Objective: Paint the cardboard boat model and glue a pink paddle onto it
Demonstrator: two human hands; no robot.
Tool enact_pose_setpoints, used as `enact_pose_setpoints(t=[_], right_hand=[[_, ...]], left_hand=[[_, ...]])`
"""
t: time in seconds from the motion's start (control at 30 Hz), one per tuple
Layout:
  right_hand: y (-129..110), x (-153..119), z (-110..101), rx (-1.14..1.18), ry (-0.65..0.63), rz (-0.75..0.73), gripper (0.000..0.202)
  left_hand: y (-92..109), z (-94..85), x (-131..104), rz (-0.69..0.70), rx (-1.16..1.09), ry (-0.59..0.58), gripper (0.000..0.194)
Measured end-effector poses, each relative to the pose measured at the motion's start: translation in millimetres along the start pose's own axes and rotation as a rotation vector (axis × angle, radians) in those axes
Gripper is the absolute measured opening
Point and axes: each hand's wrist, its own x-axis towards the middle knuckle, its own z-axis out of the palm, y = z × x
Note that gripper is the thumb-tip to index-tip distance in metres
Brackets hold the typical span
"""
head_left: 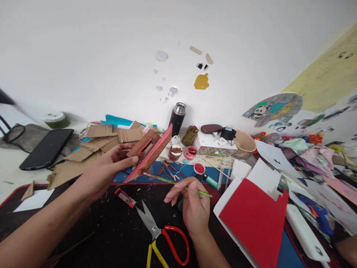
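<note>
My left hand (118,160) grips a small painted cardboard model (152,150), brown with a pink-red edge and a cut-out opening, tilted above the desk. In my right hand (192,203) is a thin green-handled paintbrush (164,179), pinched between thumb and fingers. Its tip end reaches the lower edge of the cardboard model; whether it touches cannot be made out. Below both hands lie open scissors (154,229) with one red and one yellow handle. A pink box (125,197) rests left of the blades.
Paint jars stand behind: brown (175,152), pink (190,153) and red (199,168). A black thermos (177,118) is near the wall. Cardboard scraps (80,171) and a black phone (47,149) lie left. Red paper (253,219) and a white tool (305,232) lie right.
</note>
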Motion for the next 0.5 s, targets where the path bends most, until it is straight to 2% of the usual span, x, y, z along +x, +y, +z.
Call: enact_pose_setpoints(t=[0.27, 0.5], right_hand=[[-3.8, 4.6, -3.2, -0.018, 0.097, -0.037, 0.041], [-3.4, 4.0, -3.1, -0.022, 0.084, -0.038, 0.041]], left_hand=[[0.7, 1.2, 0.0, 0.012, 0.018, -0.007, 0.071], [-2.8, -0.9, 1.0, 0.010, -0.008, -0.017, 0.065]])
